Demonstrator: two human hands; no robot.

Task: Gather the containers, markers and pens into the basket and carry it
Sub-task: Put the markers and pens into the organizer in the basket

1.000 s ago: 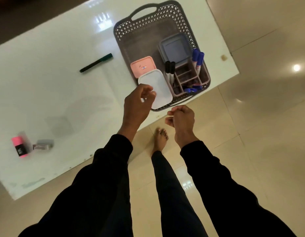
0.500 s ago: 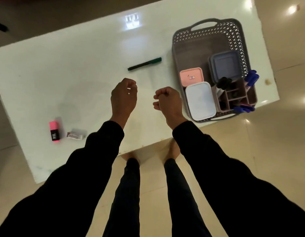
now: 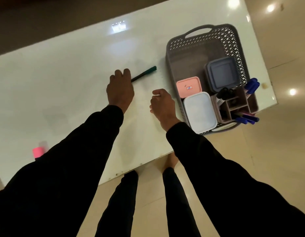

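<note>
- While it reaches to gather the green pen (image 3: 143,74), the left hand (image 3: 120,88) covers the pen's near end; whether it grips cannot be told.
- Right hand (image 3: 161,103), curled together and empty, idles; the basket (image 3: 172,48) sits just to its right.

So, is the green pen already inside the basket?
No, the green pen lies on the white table left of the basket, one end hidden under the left hand.
</note>
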